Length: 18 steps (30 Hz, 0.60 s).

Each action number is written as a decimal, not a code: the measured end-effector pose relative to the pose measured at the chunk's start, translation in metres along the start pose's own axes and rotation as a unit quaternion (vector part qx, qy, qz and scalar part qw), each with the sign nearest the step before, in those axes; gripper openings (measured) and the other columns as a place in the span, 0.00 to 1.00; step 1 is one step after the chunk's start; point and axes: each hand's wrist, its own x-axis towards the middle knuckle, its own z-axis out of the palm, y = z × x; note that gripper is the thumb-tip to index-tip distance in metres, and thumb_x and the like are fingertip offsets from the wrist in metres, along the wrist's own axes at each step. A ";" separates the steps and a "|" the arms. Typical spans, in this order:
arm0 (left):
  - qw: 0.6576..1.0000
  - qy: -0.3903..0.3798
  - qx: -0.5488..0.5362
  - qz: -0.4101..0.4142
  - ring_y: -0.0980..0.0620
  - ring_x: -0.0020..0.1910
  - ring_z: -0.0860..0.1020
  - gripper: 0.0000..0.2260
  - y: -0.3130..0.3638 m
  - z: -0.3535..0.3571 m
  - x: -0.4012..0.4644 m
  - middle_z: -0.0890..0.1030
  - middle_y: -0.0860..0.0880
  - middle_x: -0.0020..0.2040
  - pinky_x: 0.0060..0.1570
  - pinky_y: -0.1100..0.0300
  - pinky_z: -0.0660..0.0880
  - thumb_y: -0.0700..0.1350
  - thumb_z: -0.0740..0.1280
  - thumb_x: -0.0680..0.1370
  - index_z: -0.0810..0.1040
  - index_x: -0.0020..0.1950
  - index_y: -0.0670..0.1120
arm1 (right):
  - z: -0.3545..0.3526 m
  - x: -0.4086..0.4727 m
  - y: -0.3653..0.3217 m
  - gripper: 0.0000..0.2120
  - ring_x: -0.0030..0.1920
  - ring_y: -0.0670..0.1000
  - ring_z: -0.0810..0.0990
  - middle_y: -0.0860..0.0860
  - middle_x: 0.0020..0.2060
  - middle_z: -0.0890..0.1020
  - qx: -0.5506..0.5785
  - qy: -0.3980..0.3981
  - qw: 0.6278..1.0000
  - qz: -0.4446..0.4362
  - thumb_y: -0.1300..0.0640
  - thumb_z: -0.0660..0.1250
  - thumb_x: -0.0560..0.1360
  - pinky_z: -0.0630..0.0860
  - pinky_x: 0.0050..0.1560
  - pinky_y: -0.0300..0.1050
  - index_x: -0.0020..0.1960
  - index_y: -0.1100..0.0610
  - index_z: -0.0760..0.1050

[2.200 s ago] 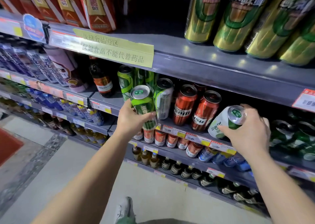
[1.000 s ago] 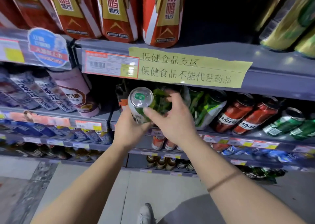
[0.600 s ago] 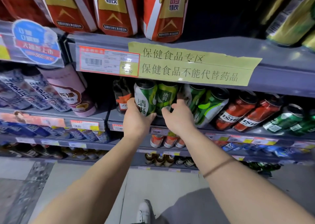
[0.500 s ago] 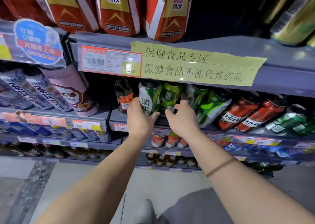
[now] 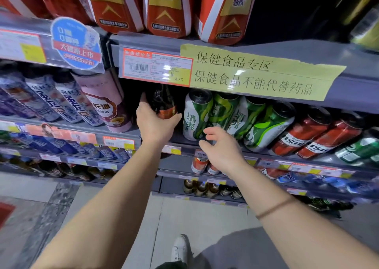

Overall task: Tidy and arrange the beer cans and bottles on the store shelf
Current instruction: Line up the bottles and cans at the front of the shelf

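Note:
A dark brown beer bottle [image 5: 164,102] with an orange label stands at the left end of the middle shelf [image 5: 256,156]. My left hand [image 5: 152,123] is wrapped around its lower part. To its right stand several green-and-white beer cans [image 5: 195,116], then two red cans [image 5: 303,134] and green cans [image 5: 361,147] at the far right. My right hand [image 5: 220,146] hovers in front of the green-and-white cans, fingers apart, holding nothing and just clear of the nearest can.
The upper shelf carries red-and-gold drink bottles [image 5: 164,8], with a yellow paper notice [image 5: 260,74] and a price tag [image 5: 156,68] on its edge. Blue-white cans [image 5: 51,98] and a pink can [image 5: 102,102] fill the left bay. Lower shelves hold small cans and bottles [image 5: 205,186].
Both hands have let go of the green-and-white cans, which stand on the shelf. My left hand has shifted left onto the dark bottle. My right hand has drawn back, open.

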 end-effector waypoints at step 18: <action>0.989 -0.098 0.004 0.107 0.63 0.49 0.75 0.29 0.019 -0.011 -0.167 0.78 0.55 0.55 0.43 0.81 0.66 0.42 0.78 0.68 0.70 0.65 0.47 | -0.037 -0.079 0.052 0.42 0.70 0.47 0.68 0.47 0.71 0.67 0.134 -0.037 0.983 -0.122 0.45 0.76 0.67 0.68 0.68 0.48 0.74 0.42 0.58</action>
